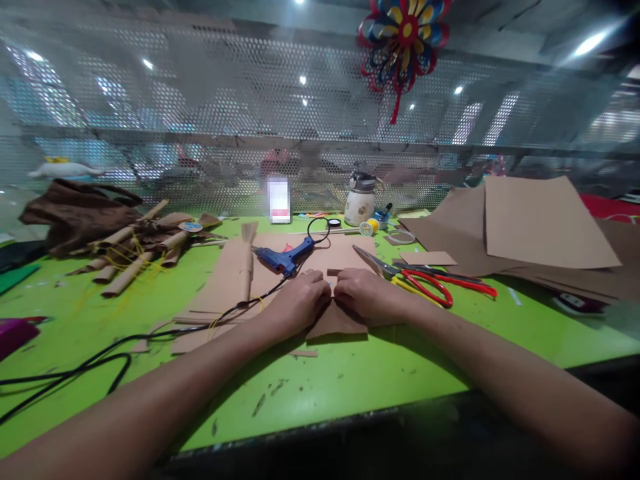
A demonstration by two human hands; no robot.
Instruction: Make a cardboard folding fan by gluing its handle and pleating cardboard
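Note:
My left hand point(306, 298) and my right hand point(361, 291) meet at the middle of the table, fingers curled in a pinch. Between them they grip a piece of brown kraft paper point(337, 325), whose lower part spreads out toward me. The fingertips hide its upper edge. Just behind my left hand lies a blue hot glue gun point(286, 256) with a black cord. To its left is a rolled paper tube point(245, 263) with a frayed top. Scissors with red handles point(427, 287) rest beyond my right hand, beside yellow handles.
Rolled paper tubes with yellow thread point(135, 257) lie at left by a brown bag point(75, 213). Large kraft sheets point(547, 223) are stacked at right. A white bottle point(359, 202), a yellow thread spool point(369, 228) and a lit phone point(279, 200) stand at the back. The cord crosses the green table point(300, 393).

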